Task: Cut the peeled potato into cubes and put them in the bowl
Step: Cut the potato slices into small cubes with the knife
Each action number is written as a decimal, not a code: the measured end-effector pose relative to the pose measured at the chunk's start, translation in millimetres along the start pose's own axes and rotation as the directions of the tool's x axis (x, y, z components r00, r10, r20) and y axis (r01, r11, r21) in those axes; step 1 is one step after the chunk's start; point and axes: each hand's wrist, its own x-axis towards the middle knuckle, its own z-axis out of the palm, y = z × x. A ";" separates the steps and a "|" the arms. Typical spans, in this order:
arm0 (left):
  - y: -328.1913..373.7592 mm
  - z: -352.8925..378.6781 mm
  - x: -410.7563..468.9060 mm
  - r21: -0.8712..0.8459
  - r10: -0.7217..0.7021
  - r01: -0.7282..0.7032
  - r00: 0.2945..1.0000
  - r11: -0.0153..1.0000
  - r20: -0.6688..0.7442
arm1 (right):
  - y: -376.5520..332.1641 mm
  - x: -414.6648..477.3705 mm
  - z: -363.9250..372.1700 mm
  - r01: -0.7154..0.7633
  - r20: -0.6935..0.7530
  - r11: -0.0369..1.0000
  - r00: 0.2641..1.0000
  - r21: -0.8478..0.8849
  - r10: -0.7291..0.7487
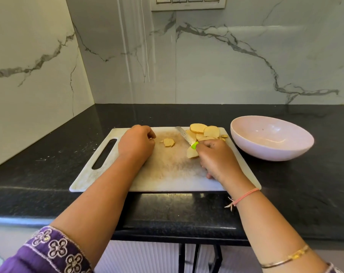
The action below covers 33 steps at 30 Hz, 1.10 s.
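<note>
A white cutting board (167, 174) lies on the black counter. Several round potato slices (204, 132) are piled at its far right corner. A small stack of cut potato pieces (168, 142) sits near the board's middle. My right hand (216, 156) grips a knife with a green handle (194, 145), its blade (184, 135) pointing up and left across the board, and a potato piece (192, 153) lies against the fingers. My left hand (136, 142) rests on the board with fingers curled, just left of the small stack, holding nothing that shows. The pale pink bowl (271, 137) stands right of the board and looks empty.
Marble-patterned walls close the counter at the back and left, meeting in a corner. A switch plate (189, 2) is on the back wall. The counter's front edge (167, 233) runs below the board. The board has a handle slot (105, 153) at its left end.
</note>
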 end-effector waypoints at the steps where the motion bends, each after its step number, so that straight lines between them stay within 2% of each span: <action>1: 1.4 1.6 -0.4 -0.019 0.010 -0.010 1.000 1.000 0.001 | 1.2 0.1 -0.5 -0.005 -0.005 1.000 1.000 0.014 0.005; 5: 16.0 5.9 -7.2 -0.126 0.184 -0.179 0.982 0.976 0.036 | 2.7 -0.2 -1.4 -0.017 -0.022 0.999 1.000 0.039 0.018; 8: 24.2 11.5 -10.3 -0.072 0.303 -0.297 0.946 0.952 0.112 | 3.4 -2.0 -0.4 -0.005 -0.037 0.999 0.999 0.036 0.006; 12: 27.2 9.5 -3.5 -0.033 0.238 -0.236 0.967 0.971 0.087 | 3.6 -1.0 -0.8 0.006 -0.044 0.999 0.999 0.054 -0.004; 18: 11.3 5.1 2.1 0.137 0.118 -0.123 0.992 0.983 0.047 | 4.6 -2.0 0.1 0.019 -0.050 0.998 0.999 0.061 -0.016; 25: 0.1 -0.7 14.3 0.071 0.056 -0.056 0.998 0.996 0.003 | 6.1 -1.4 -3.5 0.019 -0.056 0.997 0.998 0.070 -0.015; 27: 2.7 0.2 15.8 0.068 0.125 -0.126 0.992 0.990 0.018 | 5.3 -0.9 -3.0 0.016 -0.059 0.998 0.998 0.066 -0.012; 30: 12.5 8.0 11.6 0.105 0.344 -0.357 0.931 0.928 0.122 | 6.5 -1.9 -1.9 0.006 -0.057 0.998 0.998 0.058 -0.003; 33: 16.7 15.6 11.2 0.126 0.361 -0.400 0.898 0.908 0.250 | 6.3 -1.8 -2.3 0.007 -0.062 0.999 0.998 0.052 -0.004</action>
